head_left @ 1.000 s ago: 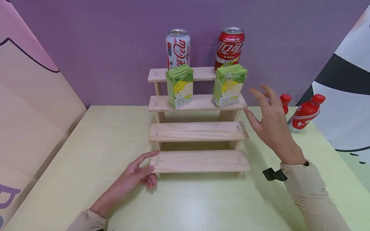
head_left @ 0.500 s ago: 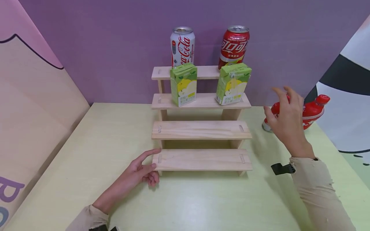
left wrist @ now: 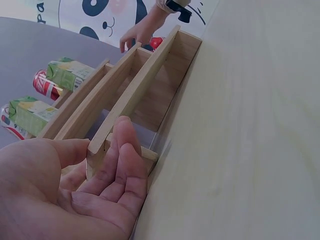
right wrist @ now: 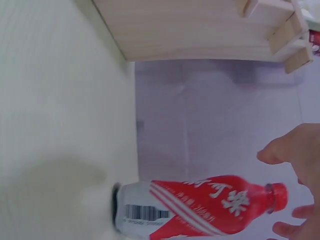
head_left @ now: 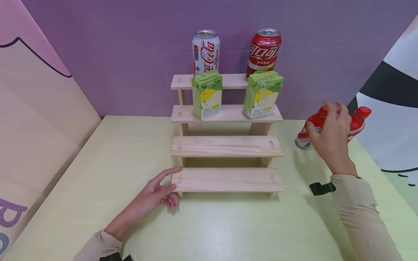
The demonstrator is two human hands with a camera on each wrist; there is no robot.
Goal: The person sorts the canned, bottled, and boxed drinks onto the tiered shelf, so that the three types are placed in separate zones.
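Presently, the left hand holds the wooden stand by the left end of its lowest step. Its thumb is laid on this board and other fingers are bent below, so the board's end is pinched between them. The stand has four steps, which rise away from the left hand.

The right hand is released: its thumb and fingers are apart, slightly bent, and are raised over the counter beside two red bottles. The first bottle stands on the counter just to the left of the right hand, partly covered by it. The second bottle is at the right side of the same hand and is also partly hidden; whether the fingers touch it, I cannot tell. In the right wrist view, a gap is visible between the thumb and a bottle's red cap.

Farther up from the left hand, on the third step, stand the left carton and the right carton, both green. Behind them, on the top step, are the white can and the red can, to the left of the right hand and farther away.
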